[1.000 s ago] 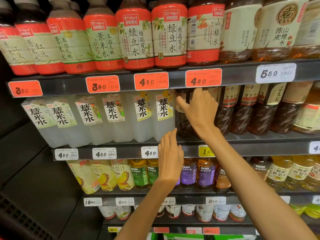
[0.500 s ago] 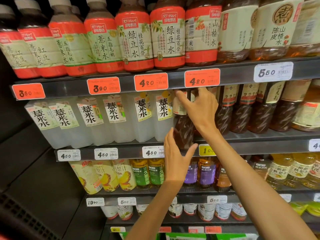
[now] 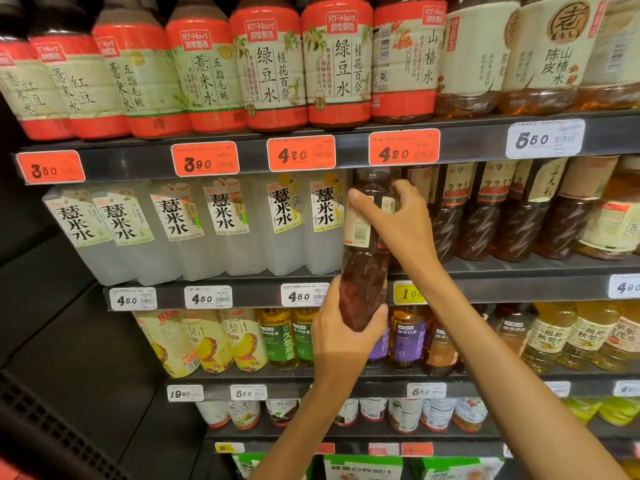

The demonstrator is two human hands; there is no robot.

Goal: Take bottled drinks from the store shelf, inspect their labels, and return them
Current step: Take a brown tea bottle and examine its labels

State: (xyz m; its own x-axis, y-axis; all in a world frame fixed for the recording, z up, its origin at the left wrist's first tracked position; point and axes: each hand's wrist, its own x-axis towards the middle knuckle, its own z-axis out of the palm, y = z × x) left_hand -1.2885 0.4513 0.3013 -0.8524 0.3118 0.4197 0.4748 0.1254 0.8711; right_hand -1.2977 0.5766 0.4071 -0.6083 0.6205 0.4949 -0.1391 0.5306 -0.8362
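A dark brown tea bottle (image 3: 363, 271) with a cream label and barcode hangs in front of the second shelf's edge (image 3: 502, 285), clear of its row. My right hand (image 3: 398, 220) grips its upper part around the label, thumb on the left side. My left hand (image 3: 346, 330) holds its lower end from below, fingers and thumb curled round the base. Matching dark bottles (image 3: 485, 216) stand in the row to the right.
White-labelled pale water bottles (image 3: 221, 226) stand just left of the held bottle. Large red-capped bottles (image 3: 270, 67) fill the top shelf. Yellow, green and purple bottles (image 3: 287, 337) line the third shelf, cans sit lower. A dark cooler wall (image 3: 62, 341) closes the left side.
My right hand pulled the dark bottle out of its row toward me and lower. My left hand rose and closed around the bottle's base.
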